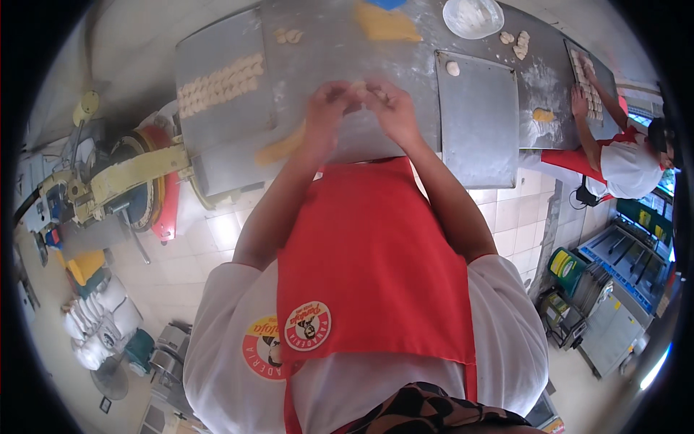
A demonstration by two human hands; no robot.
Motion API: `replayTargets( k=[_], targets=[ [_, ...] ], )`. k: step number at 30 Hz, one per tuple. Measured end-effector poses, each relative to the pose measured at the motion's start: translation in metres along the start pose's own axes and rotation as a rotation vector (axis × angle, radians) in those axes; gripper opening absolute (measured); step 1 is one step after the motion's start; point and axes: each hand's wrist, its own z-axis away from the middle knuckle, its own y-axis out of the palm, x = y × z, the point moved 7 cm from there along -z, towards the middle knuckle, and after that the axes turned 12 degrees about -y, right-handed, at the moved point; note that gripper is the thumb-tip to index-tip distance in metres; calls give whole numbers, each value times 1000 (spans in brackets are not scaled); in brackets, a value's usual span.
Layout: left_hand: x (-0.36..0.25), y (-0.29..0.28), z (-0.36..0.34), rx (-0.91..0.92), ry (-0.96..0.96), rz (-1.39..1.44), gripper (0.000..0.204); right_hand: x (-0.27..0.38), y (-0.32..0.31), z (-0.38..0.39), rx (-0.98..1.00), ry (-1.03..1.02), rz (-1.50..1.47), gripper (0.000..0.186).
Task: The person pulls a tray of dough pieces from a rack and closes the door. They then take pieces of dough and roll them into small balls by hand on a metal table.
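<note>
Shallow grey metal tray (223, 45), left: pale, lumpy dough pieces (221, 85) lie in a close band, too tightly packed to count. Matching grey metal tray (477, 123), right: one round, pale dough ball (453, 68) near its upper left corner. Round, whitish bowl (463, 33), far edge: white powder inside. A third tray (569, 53), far right, holds further dough pieces under both hands of a co-worker (630, 165) in a white shirt and red apron.

The left hand (334, 101) and right hand (387, 105) meet above the table, fingers bent, pinching one small, pale dough piece (360, 87) between them; blur hides the exact finger contacts. Three flat yellow items are visible, one partly behind the left forearm.

The surface is a grey metal worktable (325, 54), flour-streaked toward the right. Pale square floor tiles (506, 210) lie below; a cream-and-red machine (137, 173) stands at left.
</note>
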Motion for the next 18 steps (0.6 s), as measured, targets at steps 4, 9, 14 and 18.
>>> replayTargets(
  k=[4,9,14,18],
  targets=[
    [1,28,-2,15,-82,-45,26,-3,-16,-2,-19,26,43,30],
    [9,28,-17,-73,-32,-227,25,-3,-25,0,-135,-102,6,32],
    [23,28,-25,-66,-194,-392,27,-29,-32,1,-47,24,-13,35],
    [27,31,-21,138,-171,87,26,-66,-32,4,-147,349,-688,25]
  ],
)
